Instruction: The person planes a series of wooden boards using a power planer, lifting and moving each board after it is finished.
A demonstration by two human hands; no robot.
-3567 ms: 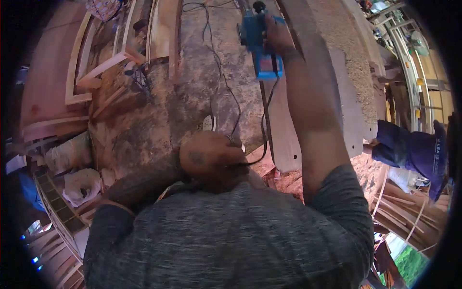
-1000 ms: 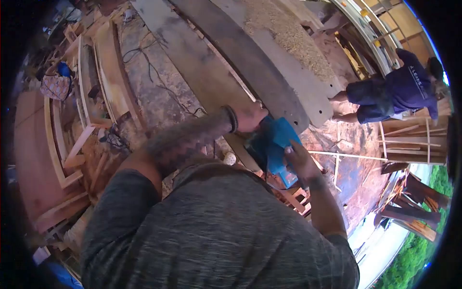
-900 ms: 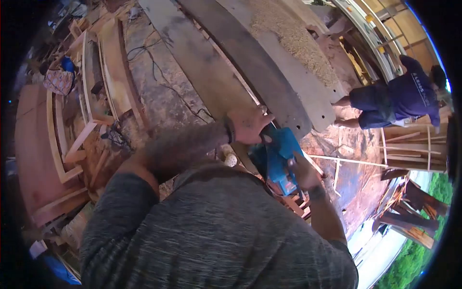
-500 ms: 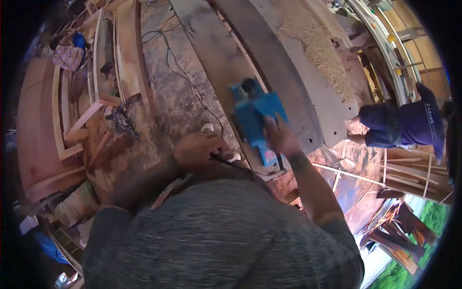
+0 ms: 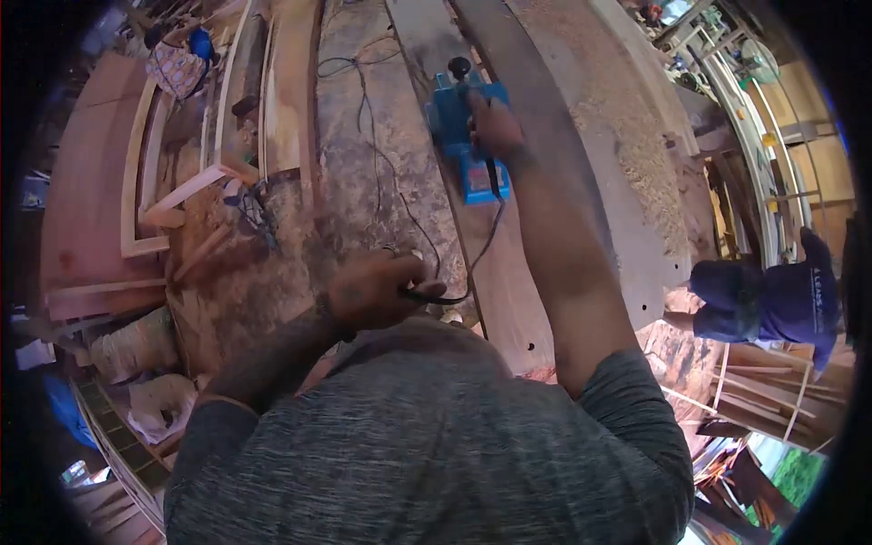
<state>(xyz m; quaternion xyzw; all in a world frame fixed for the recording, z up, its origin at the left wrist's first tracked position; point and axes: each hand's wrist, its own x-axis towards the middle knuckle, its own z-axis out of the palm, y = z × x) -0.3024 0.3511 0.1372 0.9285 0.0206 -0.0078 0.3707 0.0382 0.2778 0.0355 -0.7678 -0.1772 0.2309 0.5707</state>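
A blue electric planer [image 5: 454,123] with a black front knob rests on a long wooden plank [image 5: 500,263]. My right hand [image 5: 498,129] is wrapped round its rear handle, arm stretched forward. Closer to my body, my left hand [image 5: 381,286] is closed on the black power cord [image 5: 477,263], which loops up to the back of the planer. Behind the tool the plank's surface looks pale reddish; a darker plank [image 5: 536,100] lies alongside it on the right.
Wood shavings [image 5: 645,182] cover boards at right. A person in dark clothes [image 5: 772,300] stands at far right; another person [image 5: 177,64] is at upper left. Wooden frames [image 5: 145,182] lie at left. The cord [image 5: 368,118] trails across the dirty floor.
My right hand has pushed the planer forward along the plank, away from my body. More pale wood shows behind it. My left hand stays near my waist with the cord.
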